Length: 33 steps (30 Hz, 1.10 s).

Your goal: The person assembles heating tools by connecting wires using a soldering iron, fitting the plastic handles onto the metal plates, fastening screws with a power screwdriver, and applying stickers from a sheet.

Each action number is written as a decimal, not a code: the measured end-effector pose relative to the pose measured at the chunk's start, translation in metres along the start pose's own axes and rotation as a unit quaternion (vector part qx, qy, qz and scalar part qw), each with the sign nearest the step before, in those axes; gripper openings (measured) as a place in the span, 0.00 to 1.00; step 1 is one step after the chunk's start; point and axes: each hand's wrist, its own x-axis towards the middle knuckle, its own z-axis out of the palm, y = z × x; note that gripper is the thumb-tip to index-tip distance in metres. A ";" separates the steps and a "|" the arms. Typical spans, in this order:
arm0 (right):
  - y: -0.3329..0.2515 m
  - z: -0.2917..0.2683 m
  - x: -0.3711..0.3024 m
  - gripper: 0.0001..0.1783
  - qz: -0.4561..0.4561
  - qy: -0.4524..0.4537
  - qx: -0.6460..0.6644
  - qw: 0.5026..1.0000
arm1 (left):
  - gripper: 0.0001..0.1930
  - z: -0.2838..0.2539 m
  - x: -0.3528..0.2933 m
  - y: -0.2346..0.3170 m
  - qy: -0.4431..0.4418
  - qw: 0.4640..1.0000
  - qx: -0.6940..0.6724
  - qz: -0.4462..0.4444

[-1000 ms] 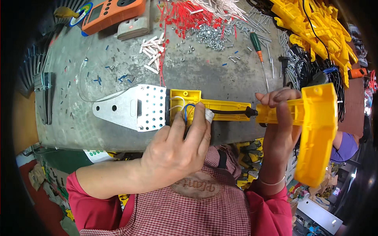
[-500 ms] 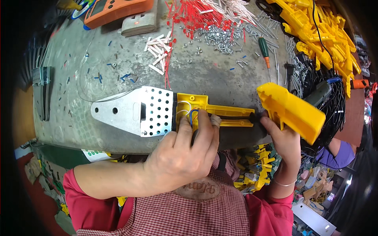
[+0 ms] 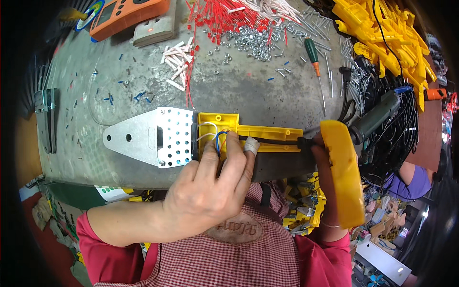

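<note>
A yellow plastic handle half [image 3: 272, 131] lies near the table's front edge, joined on its left to a pointed grey metal plate [image 3: 143, 126] with a perforated end. White and blue wires [image 3: 221, 133] curve inside it, and a black cable [image 3: 282, 142] runs along its narrow part. My left hand [image 3: 205, 191] is bent over the handle half, fingertips pressing at the wires; one taped finger touches the cable. Its thumb is hidden. At the cable's right end, my right hand [image 3: 325, 165] grips a second yellow handle half [image 3: 342, 167], which hides most of the fingers.
A green-handled screwdriver [image 3: 313, 56], nuts [image 3: 248, 43], red-and-white pieces and blue bits lie on the table [image 3: 119, 162]. Yellow parts [image 3: 387, 38] and black cables [image 3: 406, 129] are heaped at right. An orange meter [image 3: 124, 16] stands far left; a purple sleeve [image 3: 409, 184] shows at right.
The second yellow half in my right hand has turned more upright and dropped nearer to me. The black cable now shows straighter along the handle. My left fingers stay at the wires.
</note>
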 end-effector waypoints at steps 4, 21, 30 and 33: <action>0.001 0.012 -0.004 0.12 -0.071 0.066 -0.072 0.993 | 0.21 -0.004 0.003 0.002 -0.024 1.000 0.000 -0.013; -0.031 0.026 0.016 0.28 -0.044 0.127 0.461 0.877 | 0.22 0.001 0.001 0.005 -0.012 1.000 0.004 -0.017; -0.030 0.035 0.021 0.26 -0.120 0.116 0.373 0.912 | 0.21 0.003 -0.003 0.006 -0.007 0.999 0.015 -0.036; -0.035 0.034 0.015 0.23 -0.101 0.091 0.381 0.914 | 0.23 0.005 -0.005 0.006 -0.012 0.999 0.018 -0.026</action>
